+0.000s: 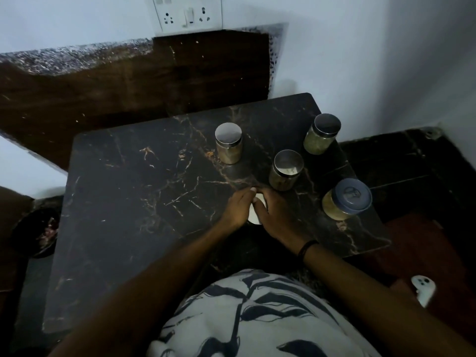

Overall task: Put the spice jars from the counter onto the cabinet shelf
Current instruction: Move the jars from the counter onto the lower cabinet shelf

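Note:
Several spice jars stand on the dark marbled counter (128, 191). A steel-lidded jar (228, 143) stands at the back middle, another steel-lidded jar (286, 170) is just beyond my fingers, and a dark-lidded jar of green spice (322, 134) stands at the back right. A blue-lidded jar (346, 199) sits near the right edge. My left hand (238, 206) and my right hand (274, 211) are cupped together round a white-lidded jar (255, 215), which they mostly hide. No cabinet shelf is in view.
A wall socket plate (186, 12) hangs above a dark wooden panel (154, 81). The white wall closes in at the right. A white object (422, 289) lies low at the right, on a reddish surface.

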Motion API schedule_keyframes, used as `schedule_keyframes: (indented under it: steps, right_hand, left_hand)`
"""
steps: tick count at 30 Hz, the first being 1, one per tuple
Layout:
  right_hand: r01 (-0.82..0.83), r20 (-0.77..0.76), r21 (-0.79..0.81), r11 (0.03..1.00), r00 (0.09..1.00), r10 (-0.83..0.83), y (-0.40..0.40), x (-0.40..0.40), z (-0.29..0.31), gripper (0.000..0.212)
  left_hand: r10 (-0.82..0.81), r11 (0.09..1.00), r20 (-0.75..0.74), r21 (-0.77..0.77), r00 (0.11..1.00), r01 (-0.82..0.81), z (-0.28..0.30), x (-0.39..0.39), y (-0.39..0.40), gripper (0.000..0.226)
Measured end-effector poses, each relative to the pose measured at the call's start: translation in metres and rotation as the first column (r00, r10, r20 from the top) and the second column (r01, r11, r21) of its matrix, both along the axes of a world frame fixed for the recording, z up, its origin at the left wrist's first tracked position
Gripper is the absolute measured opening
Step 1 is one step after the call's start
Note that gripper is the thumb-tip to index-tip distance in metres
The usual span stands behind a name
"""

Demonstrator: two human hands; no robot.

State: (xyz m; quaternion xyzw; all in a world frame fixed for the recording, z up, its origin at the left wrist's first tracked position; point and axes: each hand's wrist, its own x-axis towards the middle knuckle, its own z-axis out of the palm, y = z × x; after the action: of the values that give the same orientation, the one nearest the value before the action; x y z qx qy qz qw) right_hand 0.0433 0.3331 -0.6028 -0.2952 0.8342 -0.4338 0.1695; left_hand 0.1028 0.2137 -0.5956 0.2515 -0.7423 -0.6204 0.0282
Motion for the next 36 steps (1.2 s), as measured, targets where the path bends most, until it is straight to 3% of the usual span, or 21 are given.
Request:
schedule_keyframes:
  steps: [4,6,8,11,14,17,20,22,26,32,36]
  right_hand:
    - [-0.085,0.03,-0.085,0.993,0.996,0.088,0.014,0.0,-0.006,0.061]
    - [-0.126,-0.087,-0.041,0.991,0.989,0.122,0.024,0.0,-0.011,0.085]
    - [-0.113,-0.154,0.009,0.994,0.982,0.113,0.029,0.0,-0.016,0.095]
    - [-0.019,-0.009,-0.058,0.998,1.0,0.018,0.029,0.003,-0.014,0.089]
    - [0.08,0.215,-0.176,0.981,0.976,-0.041,0.024,0.001,-0.009,0.084]
    - [0.157,0.357,-0.274,0.949,0.933,-0.051,0.015,0.0,0.004,0.064]
    - [0.219,0.49,-0.398,0.891,0.872,0.005,0.002,-0.003,0.021,0.033]
    - [0.288,0.565,-0.447,0.847,0.825,0.018,-0.007,-0.007,0.029,0.028]
    - [0.362,0.601,-0.401,0.842,0.797,-0.056,-0.023,-0.017,0.038,0.027]
    - [0.369,0.561,-0.308,0.877,0.814,-0.146,-0.041,-0.017,0.032,0.026]
    - [0.343,0.642,-0.327,0.881,0.764,-0.059,-0.042,-0.006,0.024,0.033]
  left_hand:
    - [0.01,0.999,0.068,0.05,0.998,-0.013,-0.001,0.0,-0.003,0.04]
    - [0.032,0.997,0.086,0.074,0.996,-0.038,-0.002,-0.001,-0.004,0.041]
    - [0.059,0.992,0.093,0.107,0.994,-0.069,-0.002,-0.003,-0.002,0.043]
    - [0.132,0.969,0.139,0.188,0.981,-0.157,0.0,-0.006,0.001,0.045]
    - [0.222,0.872,0.214,0.393,0.951,-0.292,0.001,-0.004,-0.001,0.042]
    - [0.292,0.766,0.171,0.548,0.941,-0.337,0.01,0.002,-0.01,0.045]
    - [0.33,0.75,0.074,0.585,0.941,-0.309,0.022,0.005,-0.024,0.051]
    - [0.371,0.749,0.044,0.577,0.928,-0.327,0.028,0.005,-0.03,0.041]
    - [0.364,0.795,-0.033,0.531,0.931,-0.292,0.03,0.009,-0.031,0.025]
    - [0.36,0.799,-0.022,0.524,0.933,-0.296,0.029,0.017,-0.03,0.04]
    - [0.392,0.785,-0.009,0.524,0.92,-0.33,0.022,0.02,-0.031,0.044]
